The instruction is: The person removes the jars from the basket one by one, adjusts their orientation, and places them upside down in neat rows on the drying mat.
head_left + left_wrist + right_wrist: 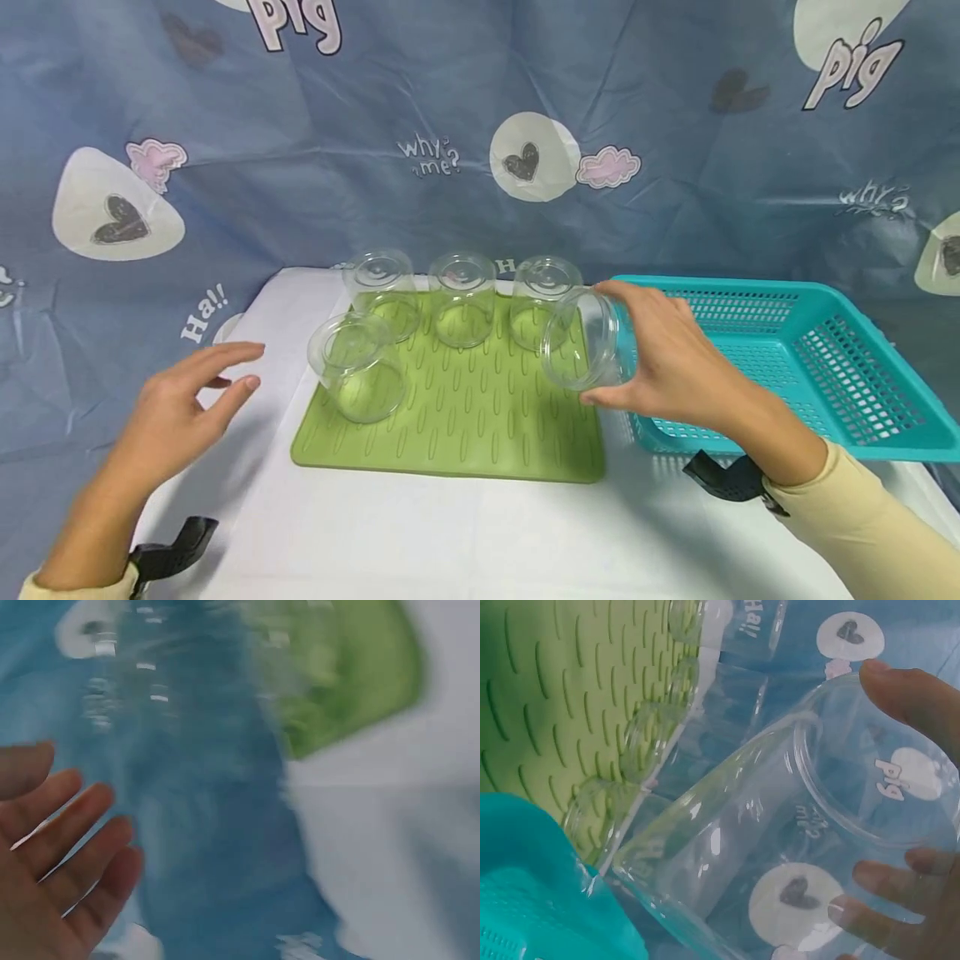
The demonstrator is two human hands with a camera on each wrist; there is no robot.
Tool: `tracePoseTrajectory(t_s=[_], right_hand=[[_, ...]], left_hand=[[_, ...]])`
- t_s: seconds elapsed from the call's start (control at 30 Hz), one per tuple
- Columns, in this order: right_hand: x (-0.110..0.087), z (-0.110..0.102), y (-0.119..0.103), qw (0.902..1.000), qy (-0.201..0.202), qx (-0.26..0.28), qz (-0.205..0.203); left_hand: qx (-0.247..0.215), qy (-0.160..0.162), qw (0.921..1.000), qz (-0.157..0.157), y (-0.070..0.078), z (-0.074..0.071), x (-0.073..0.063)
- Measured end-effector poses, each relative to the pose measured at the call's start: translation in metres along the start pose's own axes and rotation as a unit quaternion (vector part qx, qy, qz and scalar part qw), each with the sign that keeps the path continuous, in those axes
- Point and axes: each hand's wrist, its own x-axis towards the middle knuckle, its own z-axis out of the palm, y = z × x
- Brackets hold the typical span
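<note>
My right hand (671,358) grips a clear plastic cup (576,346) near its base, thumb on one side and fingers on the other. The cup is tilted on its side, mouth pointing left, over the right edge of the green mat (465,433). In the right wrist view the fingers (877,922) show through its transparent wall. My left hand (183,408) hangs free left of the mat, fingers extended and holding nothing. Nearest to it, a clear cup (363,375) stands upside down on the mat's left side.
Along the mat's back edge stand three more upside-down clear cups: left (382,292), middle (462,300) and right (536,325). A turquoise plastic basket (862,383) with perforated walls sits right of the mat. White cloth (420,533) covers the table; a printed blue sheet (420,92) hangs behind.
</note>
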Motion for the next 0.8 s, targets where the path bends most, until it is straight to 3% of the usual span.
tracePoseTrajectory(t_s=[0.07, 0.13, 0.27, 0.37, 0.47, 0.57, 0.7, 0.77, 0.8], right_hand=[[0.000, -0.001, -0.001, 0.9999, 0.005, -0.010, -0.004], [0.000, -0.001, -0.002, 0.9998, 0.007, -0.016, -0.010], [0.002, 0.000, -0.007, 0.9988, 0.008, -0.037, -0.031], [0.003, 0.003, -0.015, 0.9964, 0.012, -0.061, -0.059], [0.004, 0.006, -0.023, 0.9925, 0.021, -0.077, -0.092], [0.004, 0.010, -0.031, 0.9883, 0.032, -0.089, -0.119], [0.002, 0.018, -0.038, 0.9812, 0.038, -0.126, -0.141], [0.000, 0.023, -0.041, 0.9772, 0.044, -0.149, -0.145], [-0.001, 0.025, -0.042, 0.9750, 0.048, -0.160, -0.147]], left_hand=[[-0.031, 0.033, 0.9987, 0.026, 0.017, -0.001, 0.015], [-0.062, 0.039, 0.9948, 0.070, 0.037, 0.003, 0.030], [-0.127, -0.001, 0.9812, 0.145, 0.079, 0.024, 0.050], [-0.139, -0.035, 0.9756, 0.166, 0.106, 0.044, 0.058], [-0.143, -0.073, 0.9749, 0.155, 0.128, 0.063, 0.061], [-0.165, -0.131, 0.9717, 0.107, 0.147, 0.079, 0.063], [-0.226, -0.207, 0.9515, 0.028, 0.164, 0.097, 0.065], [-0.256, -0.225, 0.9399, 0.003, 0.170, 0.106, 0.066], [-0.261, -0.226, 0.9384, -0.005, 0.173, 0.110, 0.066]])
